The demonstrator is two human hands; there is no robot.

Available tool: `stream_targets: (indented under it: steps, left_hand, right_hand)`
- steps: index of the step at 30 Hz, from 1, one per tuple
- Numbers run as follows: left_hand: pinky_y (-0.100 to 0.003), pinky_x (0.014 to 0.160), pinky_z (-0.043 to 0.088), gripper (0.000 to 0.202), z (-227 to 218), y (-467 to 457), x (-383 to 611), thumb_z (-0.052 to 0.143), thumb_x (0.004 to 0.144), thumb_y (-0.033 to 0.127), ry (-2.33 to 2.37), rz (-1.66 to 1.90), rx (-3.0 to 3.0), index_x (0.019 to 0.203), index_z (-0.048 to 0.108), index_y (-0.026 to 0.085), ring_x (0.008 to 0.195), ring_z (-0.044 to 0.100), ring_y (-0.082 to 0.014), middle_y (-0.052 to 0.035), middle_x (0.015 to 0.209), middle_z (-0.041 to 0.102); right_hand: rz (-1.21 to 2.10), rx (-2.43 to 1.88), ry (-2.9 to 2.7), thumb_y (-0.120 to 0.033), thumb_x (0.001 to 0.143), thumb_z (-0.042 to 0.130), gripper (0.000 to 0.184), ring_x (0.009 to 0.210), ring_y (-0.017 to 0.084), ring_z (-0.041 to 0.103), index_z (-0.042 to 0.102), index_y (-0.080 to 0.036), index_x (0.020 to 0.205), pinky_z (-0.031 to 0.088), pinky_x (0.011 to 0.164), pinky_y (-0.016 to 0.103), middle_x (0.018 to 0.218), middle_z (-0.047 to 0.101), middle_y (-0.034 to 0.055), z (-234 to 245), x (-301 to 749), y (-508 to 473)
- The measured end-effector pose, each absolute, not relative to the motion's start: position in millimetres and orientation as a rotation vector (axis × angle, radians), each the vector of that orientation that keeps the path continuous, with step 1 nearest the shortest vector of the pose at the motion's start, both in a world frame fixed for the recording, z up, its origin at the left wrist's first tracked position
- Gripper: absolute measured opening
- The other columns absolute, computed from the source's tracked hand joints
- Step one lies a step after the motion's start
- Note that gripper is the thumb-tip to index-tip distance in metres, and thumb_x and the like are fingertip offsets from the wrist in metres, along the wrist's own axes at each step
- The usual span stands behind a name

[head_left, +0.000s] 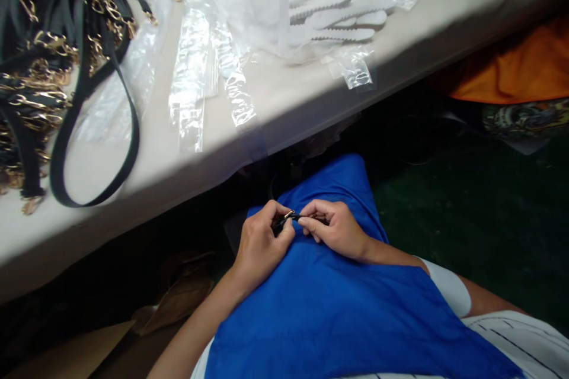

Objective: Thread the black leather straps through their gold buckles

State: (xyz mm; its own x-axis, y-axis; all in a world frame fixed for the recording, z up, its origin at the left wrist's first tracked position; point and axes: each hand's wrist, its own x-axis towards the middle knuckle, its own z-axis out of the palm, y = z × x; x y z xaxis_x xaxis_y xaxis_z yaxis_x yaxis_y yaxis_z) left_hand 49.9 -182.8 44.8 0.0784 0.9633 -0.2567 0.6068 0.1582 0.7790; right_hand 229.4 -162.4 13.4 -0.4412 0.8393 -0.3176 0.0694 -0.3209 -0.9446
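Over the blue apron on my lap, both hands pinch a thin black strap with a small gold-coloured buckle. My left hand is closed round the strap just left of the buckle. Fingertips of my right hand grip the strap to the right of it, close to the left thumb. Parts of the strap are hidden behind the fingers, and its exact shape is too small to make out.
A cloth-covered table crosses the upper left. It carries a pile of black straps with gold clasps, clear plastic sleeves and white serrated-edged pieces in plastic. Orange fabric lies at the right. Cardboard sits below left.
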Motion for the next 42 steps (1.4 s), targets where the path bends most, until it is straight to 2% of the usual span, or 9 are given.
stream_targets:
  steps: [7, 13, 17, 25, 31, 34, 37, 39, 42]
  left_hand:
    - [-0.021, 0.066, 0.047, 0.009, 44.6, -200.4, 57.4, 0.058, 0.085, 0.016, 1.651, 0.752, 1.751, 0.093, 0.060, 0.019, 0.071, 0.062, -0.0111, 0.0009, 0.082, 0.066]
    - [-0.021, 0.069, 0.050, 0.011, 37.2, -210.7, 59.0, 0.058, 0.085, 0.014, 1.609, 0.873, 1.758, 0.095, 0.057, 0.020, 0.073, 0.063, -0.0119, 0.0005, 0.082, 0.065]
    - [-0.025, 0.076, 0.051, 0.012, 37.4, -206.5, 59.1, 0.057, 0.088, 0.022, 1.582, 0.922, 1.383, 0.100, 0.059, 0.020, 0.083, 0.064, -0.0152, -0.0030, 0.090, 0.065]
    - [-0.031, 0.094, 0.047, 0.028, 38.7, -192.8, 59.9, 0.050, 0.093, 0.034, 1.385, 0.932, 1.043, 0.114, 0.060, 0.018, 0.105, 0.062, -0.0203, -0.0087, 0.114, 0.067]
    - [-0.029, 0.080, 0.050, 0.026, 26.4, -179.9, 43.5, 0.062, 0.086, 0.035, 1.423, 0.866, 0.885, 0.102, 0.060, 0.015, 0.085, 0.065, -0.0171, -0.0059, 0.090, 0.069]
    - [-0.026, 0.071, 0.050, 0.030, 31.7, -174.7, 31.9, 0.063, 0.086, 0.035, 1.294, 0.835, 0.807, 0.105, 0.057, 0.013, 0.073, 0.064, -0.0141, -0.0067, 0.086, 0.068]
    - [-0.027, 0.070, 0.050, 0.032, 44.8, -173.8, 22.6, 0.060, 0.089, 0.033, 1.099, 0.790, 0.849, 0.113, 0.051, 0.015, 0.073, 0.063, -0.0142, -0.0072, 0.087, 0.068]
    - [-0.030, 0.074, 0.051, 0.032, 55.2, -174.9, 17.2, 0.058, 0.090, 0.034, 1.015, 0.719, 0.890, 0.116, 0.048, 0.017, 0.076, 0.064, -0.0156, -0.0067, 0.089, 0.067]
    - [-0.029, 0.073, 0.051, 0.030, 68.2, -178.1, 9.1, 0.059, 0.090, 0.033, 1.018, 0.603, 0.920, 0.114, 0.049, 0.018, 0.077, 0.064, -0.0154, -0.0069, 0.092, 0.066]
  right_hand:
    - [1.256, -0.970, -1.775, -0.016, 0.089, 0.062, 0.006, 0.060, 0.012, 0.059, 0.064, -0.016, 0.083, 0.045, 0.060, 0.023, 0.070, 0.065, 0.0017, 23.1, 230.3, -167.3]
    - [1.236, -0.800, -1.814, -0.016, 0.092, 0.057, 0.009, 0.061, 0.013, 0.062, 0.065, -0.017, 0.087, 0.048, 0.060, 0.023, 0.071, 0.067, 0.0028, 25.4, 226.7, -168.9]
    - [1.250, -0.878, -1.875, -0.026, 0.096, 0.054, 0.014, 0.062, 0.017, 0.064, 0.066, -0.019, 0.094, 0.051, 0.060, 0.027, 0.073, 0.069, 0.0048, 25.1, 227.5, -170.0]
    - [0.894, -1.016, -2.241, -0.021, 0.097, 0.046, 0.023, 0.081, 0.023, 0.066, 0.068, -0.017, 0.098, 0.053, 0.079, 0.035, 0.087, 0.070, 0.0120, 20.4, 219.2, -168.8]
    - [1.169, -0.831, -2.290, -0.023, 0.097, 0.047, 0.022, 0.076, 0.020, 0.065, 0.068, -0.017, 0.095, 0.053, 0.072, 0.030, 0.085, 0.070, 0.0084, 33.7, 221.4, -145.7]
    - [1.072, -0.833, -2.119, -0.020, 0.095, 0.051, 0.023, 0.105, 0.023, 0.062, 0.065, -0.018, 0.114, 0.049, 0.094, 0.037, 0.113, 0.067, 0.0103, 38.9, 227.9, -124.0]
    - [1.137, -0.672, -2.170, -0.017, 0.089, 0.061, 0.045, 0.128, 0.027, 0.047, 0.054, -0.020, 0.133, 0.036, 0.109, 0.047, 0.135, 0.055, 0.0111, 37.8, 227.0, -104.2]
    - [1.429, -0.505, -2.196, -0.019, 0.088, 0.064, 0.053, 0.120, 0.025, 0.055, 0.048, -0.022, 0.139, 0.043, 0.103, 0.042, 0.128, 0.061, 0.0088, 34.7, 223.1, -96.1]
    - [1.757, -0.464, -2.076, -0.024, 0.090, 0.064, 0.042, 0.098, 0.020, 0.066, 0.057, -0.021, 0.131, 0.051, 0.087, 0.029, 0.111, 0.070, 0.0045, 28.9, 220.6, -91.3]
